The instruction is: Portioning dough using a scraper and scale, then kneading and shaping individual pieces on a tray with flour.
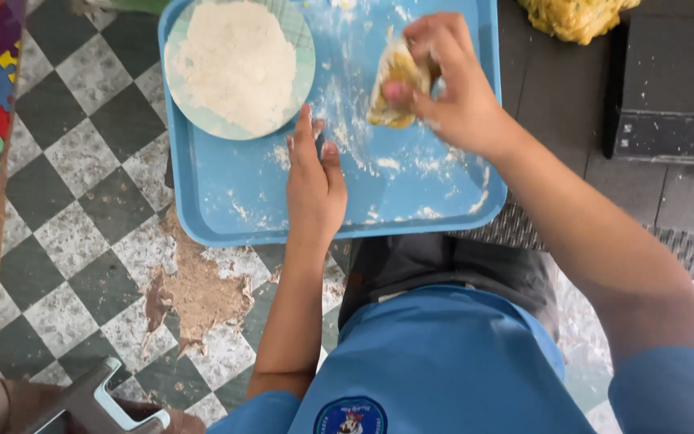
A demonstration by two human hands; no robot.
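Overhead, a yellowish lump of dough [395, 84] is pinched in the curled right hand [451, 88] above the floured blue tray [443, 201]; the left hand [313, 181] is laid flat and empty just left of it, fingers pointing toward the flour plate [238, 68]

Flour plate [238, 68] L on tray [411, 205]

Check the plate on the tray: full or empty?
Full: the plate holds a white flour mound covering most of it; only its pale rim shows.
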